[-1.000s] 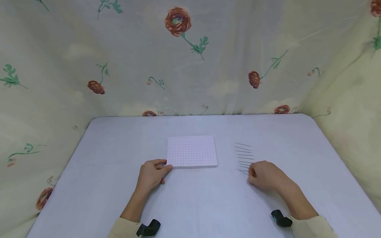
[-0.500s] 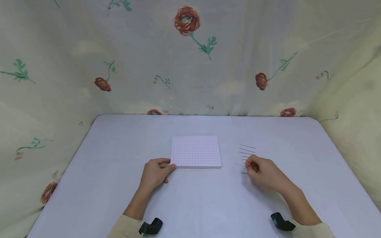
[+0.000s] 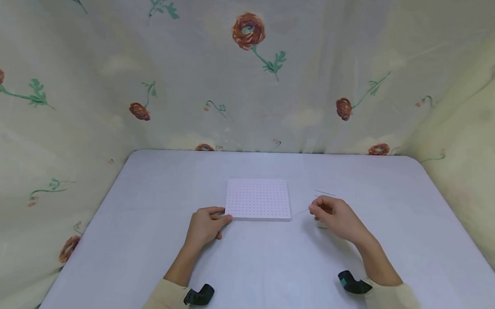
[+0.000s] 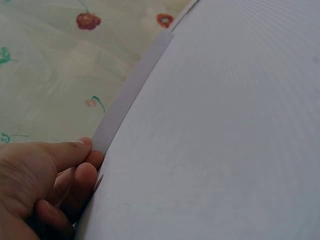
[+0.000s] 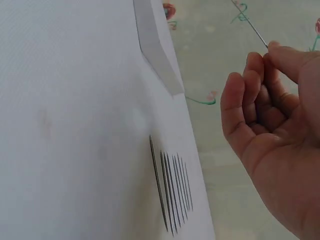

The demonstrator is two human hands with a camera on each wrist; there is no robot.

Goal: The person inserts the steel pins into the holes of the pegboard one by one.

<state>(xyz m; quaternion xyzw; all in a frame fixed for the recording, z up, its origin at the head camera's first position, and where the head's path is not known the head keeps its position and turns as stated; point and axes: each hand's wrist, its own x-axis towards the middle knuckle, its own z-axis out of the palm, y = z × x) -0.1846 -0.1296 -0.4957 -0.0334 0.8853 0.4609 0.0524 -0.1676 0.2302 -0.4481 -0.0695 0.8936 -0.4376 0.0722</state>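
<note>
Nearest us, black wrist devices sit by pale sleeves. Our left hand pinches the near left corner of the white board, flat on the white table; its tiny holes are too small to tell whether they hold anything. Right of it, our right hand pinches a thin metal needle above the table; loose needles lie side by side nearby. A flowered curtain hangs beyond.

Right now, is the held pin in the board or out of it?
Out: the right hand pinches the pin, whose visible end stops short of the board.
</note>
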